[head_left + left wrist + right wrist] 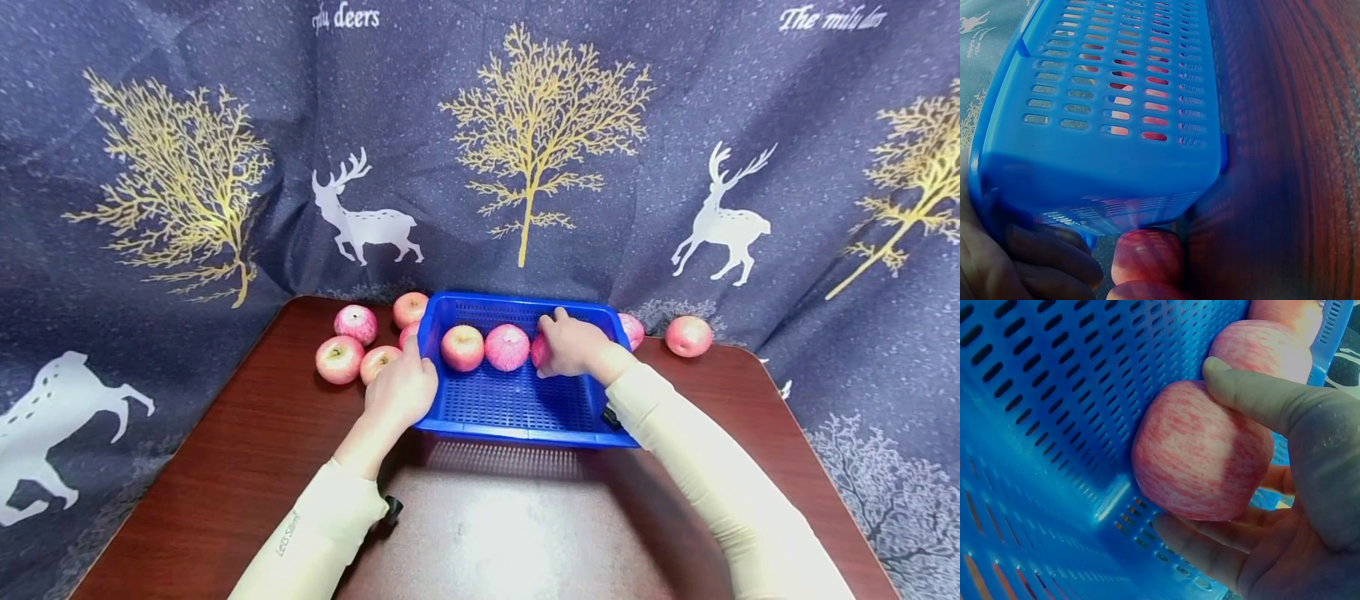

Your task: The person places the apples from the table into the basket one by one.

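A blue plastic basket (525, 435) with slotted walls stands at the table's far side. My left hand (403, 387) grips its left rim, the fingers curled beneath the lip in the left wrist view. Inside the basket, my right hand (573, 343) holds a red striped apple (1197, 456) between the thumb and the other fingers. To the left of that one, a pink apple (507, 347) and a yellowish-red apple (462, 348) sit in a row with it. Most of the held apple is hidden by the hand in the head view.
Several apples (339, 360) lie on the table left of the basket, some close to its wall. On the right side are one apple (632, 331) partly behind the basket and another apple (689, 336) near the back edge. A patterned cloth (585, 167) hangs behind the brown table (247, 467).
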The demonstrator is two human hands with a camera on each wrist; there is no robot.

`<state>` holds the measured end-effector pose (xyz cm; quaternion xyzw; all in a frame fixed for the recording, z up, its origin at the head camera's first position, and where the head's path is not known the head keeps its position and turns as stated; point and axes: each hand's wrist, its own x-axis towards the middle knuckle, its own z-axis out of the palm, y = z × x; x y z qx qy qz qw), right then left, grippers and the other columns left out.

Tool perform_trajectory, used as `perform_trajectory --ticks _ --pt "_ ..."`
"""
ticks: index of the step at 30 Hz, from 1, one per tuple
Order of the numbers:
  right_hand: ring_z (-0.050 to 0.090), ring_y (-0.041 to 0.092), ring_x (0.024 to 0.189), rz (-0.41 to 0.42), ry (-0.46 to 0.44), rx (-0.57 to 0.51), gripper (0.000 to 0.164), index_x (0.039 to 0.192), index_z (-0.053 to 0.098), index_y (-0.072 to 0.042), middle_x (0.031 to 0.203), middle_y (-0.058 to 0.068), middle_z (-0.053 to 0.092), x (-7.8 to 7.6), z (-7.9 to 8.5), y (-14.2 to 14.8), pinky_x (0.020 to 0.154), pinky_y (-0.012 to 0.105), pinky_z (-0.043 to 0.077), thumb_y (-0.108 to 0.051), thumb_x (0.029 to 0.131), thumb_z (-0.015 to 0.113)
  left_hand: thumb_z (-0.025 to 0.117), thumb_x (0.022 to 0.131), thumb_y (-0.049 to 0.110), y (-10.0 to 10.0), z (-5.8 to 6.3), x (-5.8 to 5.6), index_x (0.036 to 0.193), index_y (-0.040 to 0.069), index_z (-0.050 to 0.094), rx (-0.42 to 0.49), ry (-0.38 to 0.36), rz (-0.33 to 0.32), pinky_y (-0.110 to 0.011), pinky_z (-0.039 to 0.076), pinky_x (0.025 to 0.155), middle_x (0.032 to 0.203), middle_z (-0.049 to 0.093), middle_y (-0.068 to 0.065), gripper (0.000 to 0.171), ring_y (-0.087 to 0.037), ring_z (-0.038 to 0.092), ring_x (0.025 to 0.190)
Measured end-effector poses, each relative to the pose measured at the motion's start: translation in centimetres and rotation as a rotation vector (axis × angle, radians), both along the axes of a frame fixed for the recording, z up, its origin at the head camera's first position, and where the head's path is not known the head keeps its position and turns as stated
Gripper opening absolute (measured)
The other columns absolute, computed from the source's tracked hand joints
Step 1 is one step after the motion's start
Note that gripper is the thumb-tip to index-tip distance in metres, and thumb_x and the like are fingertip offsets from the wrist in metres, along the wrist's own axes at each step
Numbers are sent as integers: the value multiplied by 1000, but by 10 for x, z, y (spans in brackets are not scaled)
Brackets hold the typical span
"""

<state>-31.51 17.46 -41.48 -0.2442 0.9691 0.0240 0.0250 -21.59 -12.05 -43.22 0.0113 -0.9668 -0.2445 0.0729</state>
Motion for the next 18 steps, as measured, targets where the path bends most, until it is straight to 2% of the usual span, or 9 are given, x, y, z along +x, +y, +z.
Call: perform_trajectory --ticks 9,18 --pt "61 34 89 -1 29 32 82 122 51 -6 109 18 49 -1 -2 -1 73 50 52 -57 66 83 37 99 33 -1 -1 -1 146 7 32 -10 -7 -5 -54 48 65 99 67 -19 53 -38 63 81" --pt "60 35 95 -14 16 35 87 129 49 -6 113 19 50 -1 -3 1 78 51 51 -58 68 81 38 99 32 0 1 0 145 7 33 -5 -1 -6 -53 47 66 99 67 -19 53 -38 62 81"
